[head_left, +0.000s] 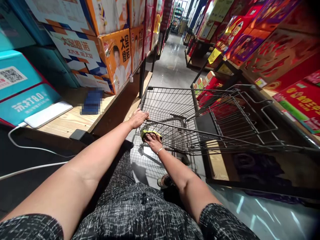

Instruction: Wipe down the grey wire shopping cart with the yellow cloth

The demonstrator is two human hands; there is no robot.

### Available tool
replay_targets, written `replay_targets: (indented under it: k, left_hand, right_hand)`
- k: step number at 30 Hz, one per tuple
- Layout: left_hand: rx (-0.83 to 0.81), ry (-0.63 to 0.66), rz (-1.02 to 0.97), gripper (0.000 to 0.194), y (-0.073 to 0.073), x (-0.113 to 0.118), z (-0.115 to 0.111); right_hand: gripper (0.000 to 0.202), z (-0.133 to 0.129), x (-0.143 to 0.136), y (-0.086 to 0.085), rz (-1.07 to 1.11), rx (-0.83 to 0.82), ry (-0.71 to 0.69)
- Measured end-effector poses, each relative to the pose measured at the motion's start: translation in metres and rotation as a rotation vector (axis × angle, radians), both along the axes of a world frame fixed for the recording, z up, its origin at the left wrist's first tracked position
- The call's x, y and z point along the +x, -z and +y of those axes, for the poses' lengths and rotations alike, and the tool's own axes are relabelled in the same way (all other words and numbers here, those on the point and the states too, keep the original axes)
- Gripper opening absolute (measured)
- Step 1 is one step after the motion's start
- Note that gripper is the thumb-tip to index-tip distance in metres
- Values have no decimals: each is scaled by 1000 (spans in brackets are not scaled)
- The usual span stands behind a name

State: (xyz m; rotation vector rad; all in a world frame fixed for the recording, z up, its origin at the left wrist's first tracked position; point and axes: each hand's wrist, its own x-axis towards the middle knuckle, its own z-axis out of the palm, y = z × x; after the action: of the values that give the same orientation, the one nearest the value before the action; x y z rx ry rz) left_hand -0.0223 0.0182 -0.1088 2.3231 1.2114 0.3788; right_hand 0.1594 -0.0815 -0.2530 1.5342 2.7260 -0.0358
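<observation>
A metal wire shopping cart (pixel 170 110) stands in front of me in the aisle, its basket with nothing visible inside. My left hand (pixel 138 118) is closed over the cart's rim at its near left corner. Lower down and slightly right, my right hand (pixel 153 140), with a bracelet at the wrist, presses a yellow-green cloth (pixel 144 134) against the wire side. Its fingers lie over the cloth and partly hide it. The cart's lower frame and wheels show through the mesh.
On my left, a wooden shelf (pixel 61 128) bears stacked orange drink boxes (pixel 117 56), a white power bank (pixel 48 115) with a cable, and a blurred dark blue item (pixel 92 101). Red gift boxes (pixel 272 60) line the right shelf. A shiny floor (pixel 170 56) runs ahead.
</observation>
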Motion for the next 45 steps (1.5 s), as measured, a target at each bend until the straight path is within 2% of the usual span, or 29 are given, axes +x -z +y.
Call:
replay_targets:
  k: [3,6,8,10,13,15,17,19,22,24,27,29,31,33,35,38,40,42,45]
  left_hand:
    - [21,-7,-6,75,2,1,0]
    - [43,-12,23,68,2,1,2]
    - [68,-10,62,65,3,1,4]
    - [100,3,109,63,3,0,6]
    - [131,36,172,59,1,1,6]
    - [135,21,211,55,-3,7,1]
    - [140,-62,254,55,-8,18,-7]
    - [163,-120,276,58,-12,32,-19]
    - [200,-19,232,56,-12,51,-34]
    - [185,35,191,52,-10,57,-38]
    - [111,28,165,47,-8,57,-35]
    - [77,24,161,46,-8,55,-29]
    - [84,12,149,45,-6,53,-22]
    - [102,-1,127,44,-4,52,-18]
    - [112,-3,107,43,-2,52,-15]
    - [127,16,94,44,1,51,-15]
    - [145,24,89,43,2,50,-16]
    - [157,26,92,41,2,50,-17]
    - [152,31,116,41,0,50,-19]
  right_hand:
    - [23,-12,0,15,-29,-52,-22]
    - [19,-19,15,10,-47,-50,-16]
    - [23,-21,34,-5,-53,-32,-2]
    - [31,-23,57,-29,-38,39,24]
    - [37,-24,92,-68,46,367,119]
    - [35,-25,108,-82,102,604,215]
    - [30,-24,112,-80,118,665,271]
    - [28,-25,106,-62,98,549,239]
    - [31,-31,87,-19,54,324,129]
    - [29,-37,76,6,45,264,83]
    - [24,-45,75,25,51,253,71]
    - [25,-48,84,24,55,271,83]
    - [28,-49,101,11,54,295,100]
    - [32,-49,125,-10,65,358,120]
    - [33,-50,150,-38,101,508,176]
    - [32,-51,179,-78,150,744,355]
    - [32,-49,185,-92,151,765,473]
    - [32,-45,181,-89,149,708,531]
    - [32,-44,161,-55,153,541,519]
